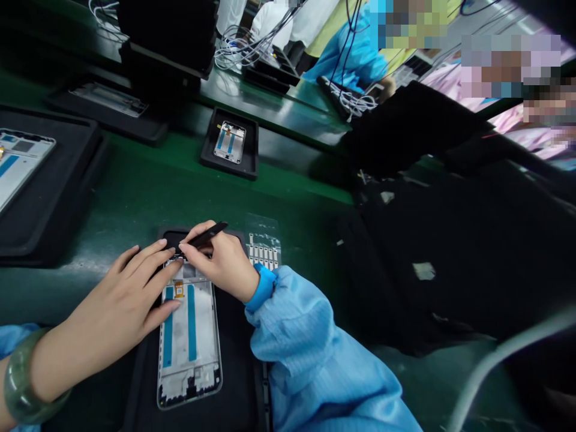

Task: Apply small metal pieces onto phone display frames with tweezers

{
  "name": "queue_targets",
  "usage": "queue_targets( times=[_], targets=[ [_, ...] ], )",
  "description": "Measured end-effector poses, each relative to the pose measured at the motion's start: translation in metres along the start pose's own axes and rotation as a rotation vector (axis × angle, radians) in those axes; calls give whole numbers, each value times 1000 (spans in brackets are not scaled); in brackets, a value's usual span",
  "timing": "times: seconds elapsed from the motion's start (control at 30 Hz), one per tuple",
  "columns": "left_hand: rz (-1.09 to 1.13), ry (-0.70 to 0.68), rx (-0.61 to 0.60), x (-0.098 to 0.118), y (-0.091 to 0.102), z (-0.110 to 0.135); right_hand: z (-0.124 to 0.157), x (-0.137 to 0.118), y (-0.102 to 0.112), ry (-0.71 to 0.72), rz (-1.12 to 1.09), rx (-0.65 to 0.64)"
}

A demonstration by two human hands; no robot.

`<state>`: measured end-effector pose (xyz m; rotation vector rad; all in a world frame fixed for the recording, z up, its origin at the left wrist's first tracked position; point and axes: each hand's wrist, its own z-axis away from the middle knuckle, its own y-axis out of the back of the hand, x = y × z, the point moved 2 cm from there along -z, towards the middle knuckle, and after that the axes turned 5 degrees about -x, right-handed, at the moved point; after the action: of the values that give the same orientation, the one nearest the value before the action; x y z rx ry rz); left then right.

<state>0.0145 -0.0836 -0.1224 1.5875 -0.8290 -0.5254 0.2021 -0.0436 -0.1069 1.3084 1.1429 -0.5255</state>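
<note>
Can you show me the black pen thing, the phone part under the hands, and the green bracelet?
Black pen-like tool [209,234], head view: on its dark shaft.
Phone part [180,339], head view: on its silvery inside, near the middle.
Green bracelet [16,384], head view: on its outer curve.

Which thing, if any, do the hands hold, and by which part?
The right hand holds a black pen-like tool toward its lower end. The left hand visibly grips nothing, its fingers over the phone frame.
</note>
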Motion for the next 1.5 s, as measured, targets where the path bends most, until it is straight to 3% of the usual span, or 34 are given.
queue_targets(
  times=[0.33,0.77,1.3,1.5],
  targets=[
    [-69,-27,9,2,3,-1,4,0,-1,-22,28,138],
    [26,18,-2,1,4,-2,5,1,1,26,-5,79],
    [53,29,-8,0,2,-1,9,2,5,232,215,54],
    [81,37,-5,-1,1,-1,9,3,2,230,205,-30]
  ],
)
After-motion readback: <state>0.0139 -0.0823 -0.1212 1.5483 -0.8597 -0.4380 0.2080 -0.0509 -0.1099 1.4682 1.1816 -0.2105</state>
